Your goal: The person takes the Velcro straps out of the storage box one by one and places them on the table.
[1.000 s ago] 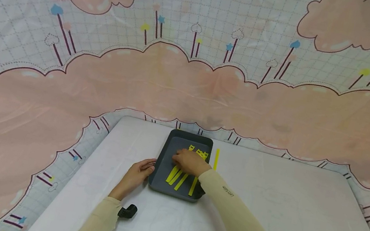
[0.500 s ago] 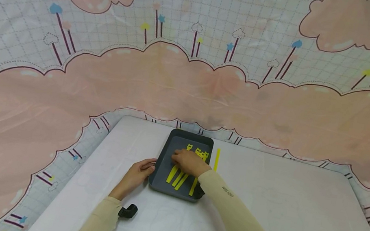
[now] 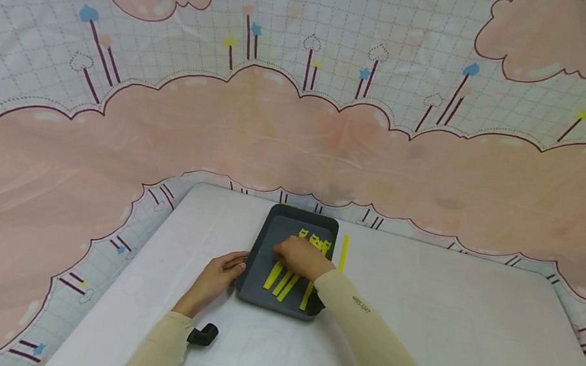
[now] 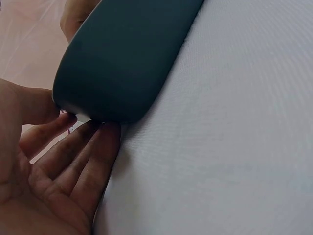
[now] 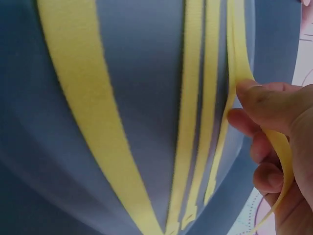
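A dark grey tray [image 3: 255, 284] on the white table holds several yellow fabric straps [image 3: 286, 288] with slotted ends, lying lengthwise and roughly parallel. My left hand [image 3: 217, 278] holds the tray's left side, with thumb at the rim and fingertips against the outer wall [image 4: 107, 63]. Over the middle of the tray, my right hand [image 3: 299, 256] pinches one strap [image 5: 240, 54] between thumb and index finger. Part of that strap curves back past the other fingers. To one side of it in the right wrist view lie narrower-looking straps and a broad one [image 5: 93, 107]. In the head view the right hand hides the straps' middles.
Another yellow strip [image 3: 343, 254] lies on the table just right of the tray. A black device [image 3: 203, 335] is worn at the left wrist. Behind the table [image 3: 419, 336] hangs a printed cloth [image 3: 368, 157] with pink clouds.
My left hand and the tray stay in place. My right hand has barely moved. The near ends of the leftmost straps have shifted a little further apart.
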The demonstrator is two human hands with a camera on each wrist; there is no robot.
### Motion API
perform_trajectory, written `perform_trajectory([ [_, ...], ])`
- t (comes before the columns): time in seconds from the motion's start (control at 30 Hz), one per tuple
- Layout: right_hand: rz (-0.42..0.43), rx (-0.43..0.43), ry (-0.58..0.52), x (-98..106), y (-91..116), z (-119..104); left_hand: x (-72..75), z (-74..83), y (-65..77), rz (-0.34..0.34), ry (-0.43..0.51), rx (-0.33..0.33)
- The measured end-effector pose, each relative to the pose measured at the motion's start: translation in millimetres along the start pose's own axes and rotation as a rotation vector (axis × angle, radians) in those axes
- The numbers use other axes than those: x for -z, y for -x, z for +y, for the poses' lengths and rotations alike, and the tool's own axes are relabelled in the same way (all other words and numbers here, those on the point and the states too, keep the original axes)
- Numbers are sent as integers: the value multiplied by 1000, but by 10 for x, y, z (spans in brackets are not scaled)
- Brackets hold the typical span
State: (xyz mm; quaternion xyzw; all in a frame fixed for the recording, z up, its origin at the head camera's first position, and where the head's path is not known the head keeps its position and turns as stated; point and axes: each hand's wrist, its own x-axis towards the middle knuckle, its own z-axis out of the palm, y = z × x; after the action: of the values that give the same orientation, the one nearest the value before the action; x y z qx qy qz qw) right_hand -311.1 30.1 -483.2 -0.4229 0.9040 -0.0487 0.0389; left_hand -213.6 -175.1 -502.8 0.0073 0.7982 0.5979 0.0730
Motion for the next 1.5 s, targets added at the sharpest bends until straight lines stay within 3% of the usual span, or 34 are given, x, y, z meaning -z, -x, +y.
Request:
perform_trajectory([
  [0.27, -8, -24, -5, 40, -11, -37, -1, -243, -123, 18, -24, -19],
  [0.57, -92, -15, -46, 115, 19, -113, -1, -240, -112, 21, -39, -13],
  [0.87, -199, -84, -47, 188, 41, -137, -3, -228, -105, 17, -22, 5],
  [1.5, -124, -67, -6, 113, 1, -83, -10, -228, -129, 32, -22, 8],
])
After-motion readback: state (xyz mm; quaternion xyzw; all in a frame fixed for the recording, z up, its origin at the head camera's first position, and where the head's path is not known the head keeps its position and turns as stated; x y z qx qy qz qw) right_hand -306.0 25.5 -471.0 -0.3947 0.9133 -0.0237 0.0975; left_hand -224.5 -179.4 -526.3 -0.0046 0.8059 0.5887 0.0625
